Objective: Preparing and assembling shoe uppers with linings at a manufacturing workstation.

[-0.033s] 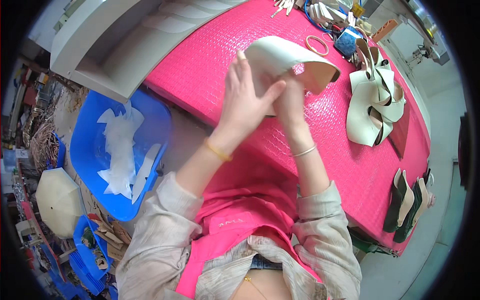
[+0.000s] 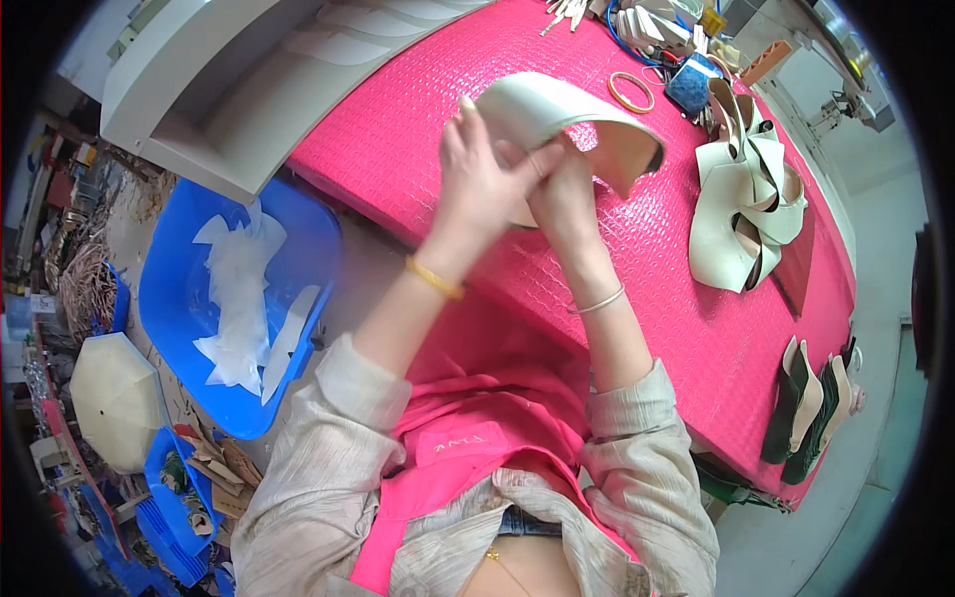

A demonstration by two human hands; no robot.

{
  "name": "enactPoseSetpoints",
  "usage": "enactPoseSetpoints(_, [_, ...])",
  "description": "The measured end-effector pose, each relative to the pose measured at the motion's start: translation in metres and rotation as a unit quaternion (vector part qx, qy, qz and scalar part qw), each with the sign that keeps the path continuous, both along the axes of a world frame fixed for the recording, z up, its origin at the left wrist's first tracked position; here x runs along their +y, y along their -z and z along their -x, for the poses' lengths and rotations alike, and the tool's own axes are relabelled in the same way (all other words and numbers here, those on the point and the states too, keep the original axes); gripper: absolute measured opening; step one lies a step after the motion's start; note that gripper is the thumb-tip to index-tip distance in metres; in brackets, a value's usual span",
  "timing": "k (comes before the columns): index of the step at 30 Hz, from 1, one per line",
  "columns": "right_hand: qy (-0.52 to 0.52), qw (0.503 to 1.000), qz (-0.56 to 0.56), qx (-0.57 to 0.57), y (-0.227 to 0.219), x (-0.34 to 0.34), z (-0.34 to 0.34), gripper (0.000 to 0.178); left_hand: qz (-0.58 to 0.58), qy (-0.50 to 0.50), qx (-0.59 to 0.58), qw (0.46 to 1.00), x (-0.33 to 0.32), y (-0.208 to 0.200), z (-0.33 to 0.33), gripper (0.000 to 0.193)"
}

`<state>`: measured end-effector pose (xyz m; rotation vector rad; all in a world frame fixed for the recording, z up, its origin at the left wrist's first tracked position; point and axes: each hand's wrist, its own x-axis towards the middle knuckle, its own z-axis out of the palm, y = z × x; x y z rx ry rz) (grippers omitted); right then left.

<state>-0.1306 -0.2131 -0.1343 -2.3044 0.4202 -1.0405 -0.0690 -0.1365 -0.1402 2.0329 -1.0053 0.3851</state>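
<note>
Slightly further left than before: both hands [image 2: 476, 189], in half-closed grip on the pale curved piece [image 2: 542, 104], mostly beyond them.

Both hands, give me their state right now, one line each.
Left hand: closed on the pale curved piece, holding its left part.
Right hand: closed, apparently holding the same piece; fingertips not clearly visible.

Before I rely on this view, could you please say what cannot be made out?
White curved piece: head view, partly hidden behind the left hand and right hand.
Right fingertips: head view, hidden by the hands themselves.
Grey shelf unit: head view, cut off by the top edge.
Clutter at far left: head view, too small to identify.
</note>
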Motion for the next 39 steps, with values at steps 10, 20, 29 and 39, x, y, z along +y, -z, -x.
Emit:
enactPoseSetpoints(10, [0.168,0.982,0.082,0.017,0.036,-0.045,0.028,0.051,0.039,-0.005,0.181,0.983,-0.027,-0.007,-0.074,0.048])
enactPoseSetpoints(20, [-0.252,0.869,-0.4,-0.145,-0.043,-0.027,0.042,0.021,0.285,0.378,0.722,0.505,0.054,-0.051,0.02,0.055])
enactPoseSetpoints(29, [0.135,0.983,-0.106,-0.063,-0.026,-0.045,0.092,0.043,0.451,0.526,0.672,0.261,0.019,-0.071,0.001,0.043])
enactPoseSetpoints(39, [0.015,0.981,0.129,-0.146,-0.093,0.001,0.057,0.03,0.277,0.398,0.504,0.715,0.004,-0.106,0.008,0.047])
